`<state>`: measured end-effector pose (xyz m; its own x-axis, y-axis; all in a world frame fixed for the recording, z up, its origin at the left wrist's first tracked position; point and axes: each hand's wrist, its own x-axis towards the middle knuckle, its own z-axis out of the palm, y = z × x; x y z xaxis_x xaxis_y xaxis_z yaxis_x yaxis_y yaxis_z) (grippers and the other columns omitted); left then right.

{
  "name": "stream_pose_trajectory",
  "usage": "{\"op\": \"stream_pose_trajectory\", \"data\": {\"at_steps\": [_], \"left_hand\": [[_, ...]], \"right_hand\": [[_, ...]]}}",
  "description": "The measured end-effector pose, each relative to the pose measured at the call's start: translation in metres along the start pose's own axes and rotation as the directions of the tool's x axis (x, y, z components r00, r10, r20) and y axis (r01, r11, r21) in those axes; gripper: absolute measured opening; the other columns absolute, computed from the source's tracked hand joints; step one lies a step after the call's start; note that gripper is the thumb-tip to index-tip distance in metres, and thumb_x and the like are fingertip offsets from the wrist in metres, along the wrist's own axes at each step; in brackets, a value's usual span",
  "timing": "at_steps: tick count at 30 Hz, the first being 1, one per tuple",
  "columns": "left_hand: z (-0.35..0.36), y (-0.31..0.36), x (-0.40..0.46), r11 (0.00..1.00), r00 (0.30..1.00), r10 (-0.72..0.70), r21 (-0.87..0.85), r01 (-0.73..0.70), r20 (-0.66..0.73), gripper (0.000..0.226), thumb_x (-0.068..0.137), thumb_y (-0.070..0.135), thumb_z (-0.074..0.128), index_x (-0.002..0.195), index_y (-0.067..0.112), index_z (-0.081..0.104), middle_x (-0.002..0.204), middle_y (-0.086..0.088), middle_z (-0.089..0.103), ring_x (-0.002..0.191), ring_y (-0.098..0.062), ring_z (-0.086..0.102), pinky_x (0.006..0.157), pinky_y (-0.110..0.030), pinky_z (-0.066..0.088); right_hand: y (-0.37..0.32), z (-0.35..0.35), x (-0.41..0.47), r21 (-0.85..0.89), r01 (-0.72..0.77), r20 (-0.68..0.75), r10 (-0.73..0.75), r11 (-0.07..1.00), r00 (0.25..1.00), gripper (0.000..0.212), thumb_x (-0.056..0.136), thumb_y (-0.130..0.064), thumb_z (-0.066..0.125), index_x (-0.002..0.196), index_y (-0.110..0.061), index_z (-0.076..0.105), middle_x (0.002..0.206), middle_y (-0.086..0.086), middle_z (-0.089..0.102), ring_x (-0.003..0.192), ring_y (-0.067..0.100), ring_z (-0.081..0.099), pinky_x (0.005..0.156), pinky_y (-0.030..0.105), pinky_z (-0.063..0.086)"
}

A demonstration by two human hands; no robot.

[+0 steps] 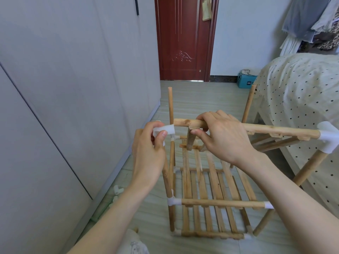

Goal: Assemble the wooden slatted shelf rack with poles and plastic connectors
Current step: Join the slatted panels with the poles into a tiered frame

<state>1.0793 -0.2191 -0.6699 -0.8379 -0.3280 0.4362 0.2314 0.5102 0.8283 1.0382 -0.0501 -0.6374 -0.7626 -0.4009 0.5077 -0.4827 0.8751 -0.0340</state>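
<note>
Your left hand [149, 153] pinches a white plastic connector [166, 130] between thumb and fingers, right at the bare left end of the top rail [275, 130] of the wooden rack [211, 182]. The connector's open mouth meets that rail end; whether the rail is seated inside it cannot be told. Your right hand [222, 136] grips the same rail just to the right of the connector, fingers curled over the top and thumb underneath, beside a slat [190, 141] hanging from the rail. At the rail's far right end sits another white connector [328, 137], joined to a pole [308, 168] slanting down. The rack stands on the floor [198, 99] directly below your hands, its lower slatted shelves under the rail. An upright pole [171, 107] rises just behind the connector you hold.
</note>
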Motion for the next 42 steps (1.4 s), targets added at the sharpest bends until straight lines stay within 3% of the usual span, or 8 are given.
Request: {"op": "stream_pose_trajectory", "data": {"at_steps": [7,14,21,23,25,28,35,42], "left_hand": [[0.002,-0.001,0.001,1.0,1.0,-0.016,-0.019,0.015,-0.021,0.017,0.095,0.022,0.051,0.099,0.038,0.053,0.094,0.007,0.05,0.082,-0.005,0.052,0.067,-0.004,0.037],[-0.005,-0.006,0.005,0.996,0.994,0.071,-0.056,-0.066,0.089,0.031,0.09,0.019,0.056,0.087,0.05,0.054,0.099,0.011,0.055,0.081,0.003,0.056,0.07,-0.003,0.037],[-0.012,-0.009,0.004,0.98,0.972,0.151,-0.156,-0.123,0.179,0.031,0.09,0.018,0.059,0.091,0.049,0.056,0.105,0.009,0.058,0.091,-0.006,0.063,0.078,-0.014,0.045],[-0.013,-0.009,0.007,0.979,0.978,0.071,-0.2,-0.03,0.198,0.018,0.092,0.035,0.055,0.102,0.05,0.051,0.102,0.009,0.06,0.087,-0.003,0.063,0.075,-0.014,0.048],[-0.011,-0.007,0.019,0.923,0.96,-0.188,-0.298,0.244,0.206,0.023,0.093,0.046,0.047,0.115,0.038,0.051,0.093,0.006,0.063,0.081,-0.006,0.064,0.074,-0.023,0.049],[-0.009,0.003,0.045,0.686,0.775,-0.477,-0.375,0.623,0.416,0.041,0.094,0.051,0.04,0.108,0.018,0.061,0.088,-0.004,0.063,0.071,-0.011,0.062,0.063,-0.027,0.046],[0.013,-0.005,0.057,0.6,0.667,-0.2,-0.448,0.663,0.718,0.05,0.074,0.043,0.06,0.114,0.013,0.061,0.093,-0.018,0.071,0.084,-0.027,0.069,0.071,-0.036,0.057],[0.023,-0.022,0.059,0.598,0.608,-0.049,-0.464,0.653,0.793,0.042,0.077,0.046,0.051,0.09,0.011,0.073,0.086,-0.014,0.069,0.087,-0.031,0.063,0.081,-0.042,0.049]], "right_hand": [[-0.003,-0.003,-0.009,-0.007,0.031,0.017,-0.031,0.999,0.999,0.037,0.091,-0.047,0.045,0.112,-0.02,0.056,0.097,-0.005,0.06,0.088,0.014,0.05,0.07,0.025,0.029],[-0.005,-0.01,-0.014,0.055,0.062,0.017,-0.063,0.997,0.998,0.034,0.088,-0.048,0.052,0.104,-0.019,0.061,0.081,-0.012,0.048,0.075,0.009,0.043,0.064,0.025,0.029],[-0.008,-0.013,-0.016,0.021,0.098,0.078,-0.1,0.995,0.992,0.048,0.08,-0.06,0.045,0.102,-0.021,0.063,0.084,-0.007,0.061,0.076,0.011,0.053,0.06,0.024,0.031],[-0.007,-0.014,-0.017,0.043,0.109,0.096,-0.112,0.993,0.989,0.05,0.08,-0.059,0.043,0.105,-0.021,0.063,0.086,-0.008,0.059,0.076,0.009,0.05,0.06,0.023,0.034],[-0.003,-0.016,-0.016,0.071,0.106,0.107,-0.114,0.992,0.988,0.052,0.081,-0.059,0.039,0.111,-0.023,0.062,0.091,-0.01,0.058,0.078,0.006,0.049,0.059,0.022,0.038],[0.004,-0.022,-0.014,0.107,0.099,0.137,-0.113,0.989,0.984,0.053,0.083,-0.06,0.034,0.116,-0.027,0.059,0.096,-0.013,0.055,0.077,0.002,0.045,0.06,0.024,0.041],[0.01,-0.024,-0.014,0.131,0.116,0.169,-0.137,0.985,0.976,0.028,0.093,-0.033,0.051,0.116,-0.022,0.06,0.087,-0.014,0.055,0.08,0.007,0.05,0.071,0.03,0.046],[0.009,-0.021,-0.013,0.168,0.118,0.133,-0.141,0.979,0.981,0.024,0.091,-0.025,0.057,0.111,-0.015,0.065,0.085,-0.005,0.062,0.083,0.013,0.053,0.071,0.031,0.044]]}}
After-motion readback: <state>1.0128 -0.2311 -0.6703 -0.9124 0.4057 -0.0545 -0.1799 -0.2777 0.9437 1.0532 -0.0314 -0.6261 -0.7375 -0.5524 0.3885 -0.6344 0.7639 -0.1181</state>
